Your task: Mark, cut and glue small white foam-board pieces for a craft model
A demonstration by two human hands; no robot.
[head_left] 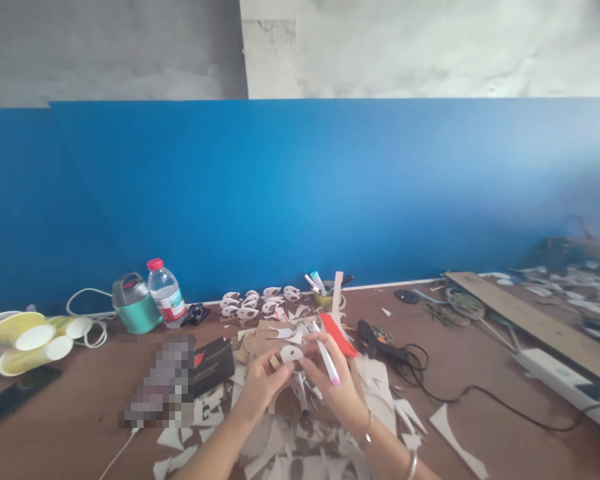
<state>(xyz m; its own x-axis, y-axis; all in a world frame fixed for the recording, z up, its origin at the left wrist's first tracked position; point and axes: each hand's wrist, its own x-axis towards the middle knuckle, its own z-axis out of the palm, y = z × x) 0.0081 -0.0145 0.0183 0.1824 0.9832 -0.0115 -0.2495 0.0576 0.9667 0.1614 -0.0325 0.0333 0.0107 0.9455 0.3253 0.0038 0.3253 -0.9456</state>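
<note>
A small white paper cutout point(291, 354) with a dark dot on it is pinched by my left hand point(263, 381), fingers closed. My right hand point(334, 385) is closed round a white marker point(327, 362) with a pink end, which slants across the fingers. The right thumb also appears to touch the cutout's edge. Beneath both hands, white paper scraps point(275, 437) lie over a piece of cardboard. Several similar white cutouts point(247, 313) with dark marks sit in rows beyond my hands. A red-orange piece point(338, 333) lies just past the right hand.
At the left stand paper cups point(25, 337), a green-and-grey container point(137, 313) and a water bottle point(166, 297). A black box point(213, 365) lies left of my hands. To the right are a black glue gun point(380, 343) with its cord and a white power strip point(570, 383).
</note>
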